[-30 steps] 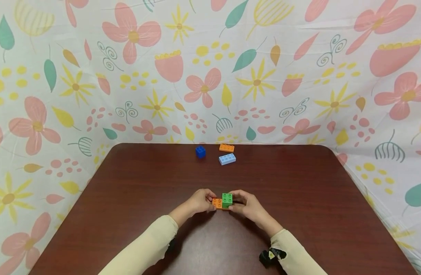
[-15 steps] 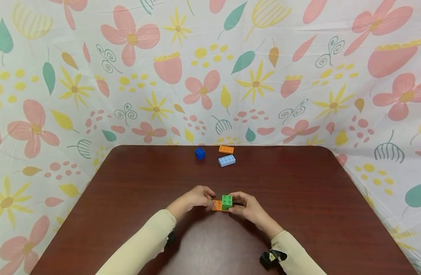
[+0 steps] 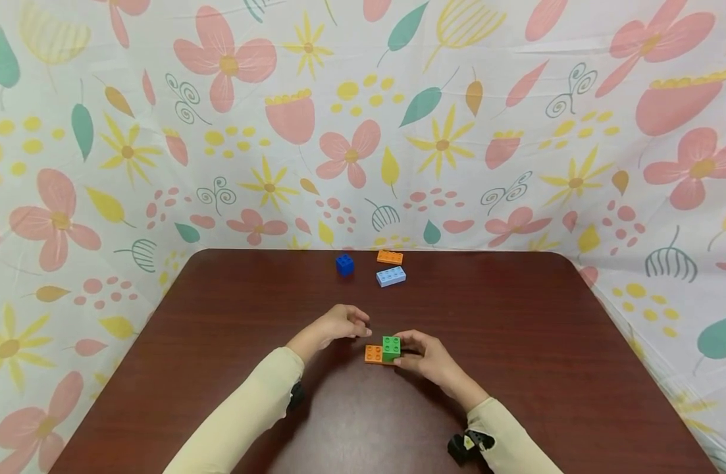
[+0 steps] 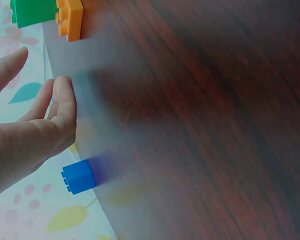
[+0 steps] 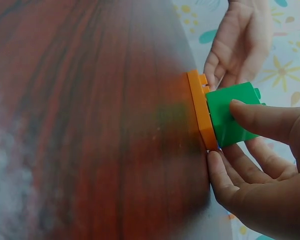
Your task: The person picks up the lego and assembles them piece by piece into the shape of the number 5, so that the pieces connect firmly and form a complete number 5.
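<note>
My right hand (image 3: 428, 355) grips a green square block (image 3: 391, 347), its thumb on the near face and its fingers around the right and far sides. The green block sits on the right half of a flat orange toy brick (image 3: 373, 354), whose left studs are bare. In the right wrist view the thumb presses the green block (image 5: 234, 117) and a fingertip meets the orange brick's end (image 5: 202, 112). My left hand (image 3: 341, 322) hovers up and left of the orange brick, fingers loosely bent, holding nothing. The left wrist view shows a gap between its thumb and fingers.
Toward the table's (image 3: 250, 296) far edge stand a small blue block (image 3: 345, 264), a light blue brick (image 3: 391, 276) and another flat orange brick (image 3: 389, 257). A flowered cloth (image 3: 351, 131) hangs right behind that edge.
My left hand has let go of the orange brick's left end and moved away, up and to the left. The right hand stays on the green block.
</note>
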`<move>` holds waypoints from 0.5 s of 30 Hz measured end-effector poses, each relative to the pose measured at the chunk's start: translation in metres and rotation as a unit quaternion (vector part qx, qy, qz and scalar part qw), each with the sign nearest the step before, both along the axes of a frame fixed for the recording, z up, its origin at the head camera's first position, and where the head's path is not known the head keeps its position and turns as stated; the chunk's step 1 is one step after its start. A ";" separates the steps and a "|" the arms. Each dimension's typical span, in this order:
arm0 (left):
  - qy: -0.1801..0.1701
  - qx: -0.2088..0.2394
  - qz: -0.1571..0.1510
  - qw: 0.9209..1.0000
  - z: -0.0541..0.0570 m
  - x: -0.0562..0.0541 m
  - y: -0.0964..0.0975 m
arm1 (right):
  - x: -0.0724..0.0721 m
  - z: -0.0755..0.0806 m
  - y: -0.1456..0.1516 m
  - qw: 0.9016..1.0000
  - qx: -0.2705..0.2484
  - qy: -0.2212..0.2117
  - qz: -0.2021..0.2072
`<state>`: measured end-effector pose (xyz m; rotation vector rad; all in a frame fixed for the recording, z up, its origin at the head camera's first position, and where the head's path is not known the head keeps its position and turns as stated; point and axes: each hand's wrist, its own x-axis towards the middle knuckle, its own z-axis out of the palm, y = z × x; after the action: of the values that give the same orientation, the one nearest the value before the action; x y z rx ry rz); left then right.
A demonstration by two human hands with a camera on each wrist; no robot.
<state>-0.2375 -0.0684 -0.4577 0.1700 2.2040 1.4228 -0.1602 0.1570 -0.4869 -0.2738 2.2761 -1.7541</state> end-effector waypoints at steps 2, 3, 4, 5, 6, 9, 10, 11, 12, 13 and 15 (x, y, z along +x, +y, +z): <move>0.006 0.003 0.008 1.000 0.000 -0.003 0.001 | 0.000 0.000 0.000 1.000 -0.001 0.003 -0.001; 0.012 0.004 0.011 1.000 -0.001 -0.005 0.001 | 0.000 0.000 0.000 1.000 0.000 0.002 -0.002; 0.019 0.004 0.014 1.000 -0.001 -0.006 0.001 | 0.000 0.000 0.000 1.000 0.000 0.002 -0.002; 0.027 0.002 0.017 0.999 -0.001 -0.008 0.002 | -0.001 0.000 0.001 1.000 0.001 0.002 -0.002; 0.035 0.002 0.021 0.999 -0.002 -0.009 0.003 | -0.001 0.000 0.001 1.000 0.002 0.001 -0.003; 0.060 0.000 0.034 0.998 -0.002 -0.013 0.005 | -0.001 -0.002 0.001 1.000 0.004 -0.001 -0.004; 0.067 0.001 0.039 0.997 -0.002 -0.015 0.006 | -0.001 -0.002 0.002 1.000 0.002 -0.002 -0.003; 0.072 0.005 0.042 0.997 -0.002 -0.017 0.007 | -0.001 -0.002 0.002 1.000 -0.001 -0.002 -0.002; 0.077 0.008 0.045 0.996 -0.002 -0.018 0.008 | -0.001 -0.003 0.002 1.000 -0.003 -0.001 -0.001; 0.083 0.013 0.048 0.995 -0.002 -0.020 0.008 | -0.002 -0.003 0.002 1.000 -0.005 -0.001 0.000; 0.094 0.025 0.052 0.994 -0.003 -0.024 0.009 | -0.001 -0.002 0.002 1.000 -0.010 0.001 0.002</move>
<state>-0.2615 -0.0589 -0.4612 0.2177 2.3593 1.5770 -0.1615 0.1588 -0.4892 -0.2835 2.2589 -1.7749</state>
